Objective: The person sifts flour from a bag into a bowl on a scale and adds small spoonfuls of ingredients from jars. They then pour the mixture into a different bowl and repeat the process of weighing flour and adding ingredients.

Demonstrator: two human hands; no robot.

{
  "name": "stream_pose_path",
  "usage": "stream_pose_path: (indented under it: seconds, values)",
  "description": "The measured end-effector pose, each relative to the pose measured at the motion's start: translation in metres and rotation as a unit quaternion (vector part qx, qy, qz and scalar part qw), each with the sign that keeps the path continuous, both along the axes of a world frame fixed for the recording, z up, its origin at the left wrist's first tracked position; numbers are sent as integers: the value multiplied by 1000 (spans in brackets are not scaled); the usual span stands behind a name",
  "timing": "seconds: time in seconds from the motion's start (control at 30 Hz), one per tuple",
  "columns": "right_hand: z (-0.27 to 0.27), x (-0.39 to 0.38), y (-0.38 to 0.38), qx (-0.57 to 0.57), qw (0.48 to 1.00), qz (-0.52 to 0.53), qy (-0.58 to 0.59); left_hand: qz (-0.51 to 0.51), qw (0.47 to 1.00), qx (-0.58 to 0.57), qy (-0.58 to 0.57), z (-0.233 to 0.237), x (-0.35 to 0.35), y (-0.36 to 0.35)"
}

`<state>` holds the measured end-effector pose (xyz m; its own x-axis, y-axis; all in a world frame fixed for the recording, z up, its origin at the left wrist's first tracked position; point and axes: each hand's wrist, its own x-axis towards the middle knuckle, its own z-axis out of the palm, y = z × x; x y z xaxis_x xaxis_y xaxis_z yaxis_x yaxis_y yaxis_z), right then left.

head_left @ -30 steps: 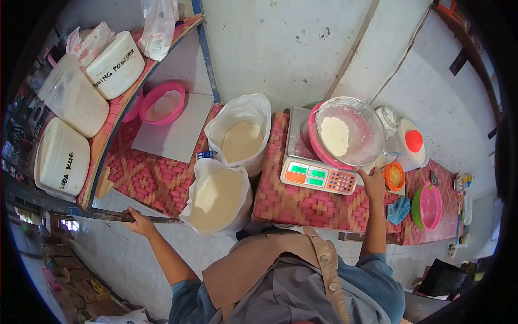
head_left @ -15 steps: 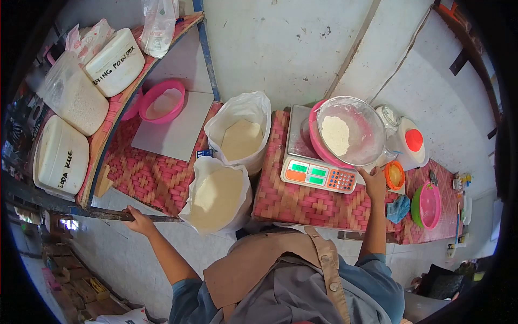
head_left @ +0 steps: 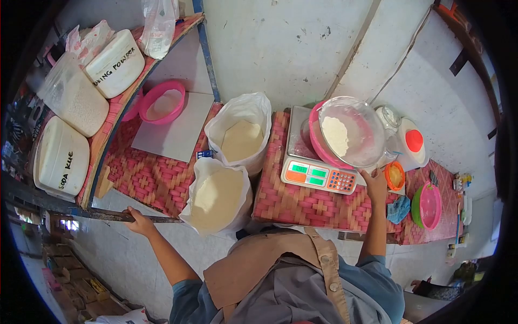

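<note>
**Glass bowl perched askew on the scale**

Glass bowl [head_left: 350, 132], holding a small heap of flour, sits tilted inside a pink basin [head_left: 314, 137] on the scale [head_left: 318, 175] at the counter's back edge. The right hand [head_left: 374, 183] touches its near rim by the scale's right corner; I cannot tell whether the fingers pinch it. A nudge there could, I judge, tip the stack and spill the flour. The left hand [head_left: 139, 220] is closed around a metal bar [head_left: 108, 215] at the counter's front left edge. Two open sacks [head_left: 241, 140] of pale powder stand mid-counter, and the orange-lidded jar [head_left: 394, 175] is just beside the right hand.
</note>
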<state>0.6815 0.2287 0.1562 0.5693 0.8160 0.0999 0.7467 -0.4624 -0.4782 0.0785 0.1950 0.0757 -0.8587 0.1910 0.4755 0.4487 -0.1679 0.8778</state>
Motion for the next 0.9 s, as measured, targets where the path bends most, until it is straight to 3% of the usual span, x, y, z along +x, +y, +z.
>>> stream_pose_path:
  seconds: [0.27, 0.43, 0.53, 0.6, 0.67, 0.7, 0.83, 0.9]
  values:
    - [2, -3, 0, -3, 1000, -1, 22, -24, 1000, 1, -11, -10, -9, -2]
    - [5, -7, 2, 18, 999, -27, -31, 3, 1000, 3, -2, -12, -8, -1]
    - [13, -27, -5, 92, 993, 17, -65, 14, 1000, -14, -7, -11, -7, -1]
    - [28, -59, -7, 47, 998, 33, -36, 4, 999, -24, 21, -14, -12, -4]
    - [24, -85, -11, 137, 979, 140, 63, -16, 998, -30, 48, -10, -11, -4]
    - [11, -95, -10, 47, 988, 147, 17, -20, 1000, -17, 16, -5, -6, -3]
    - [-8, -177, -8, -102, 930, 322, 144, -25, 1000, -9, -7, -3, -4, -2]
    - [-61, -202, -8, -52, 893, 447, 13, -34, 999, -15, -6, -5, -4, -3]
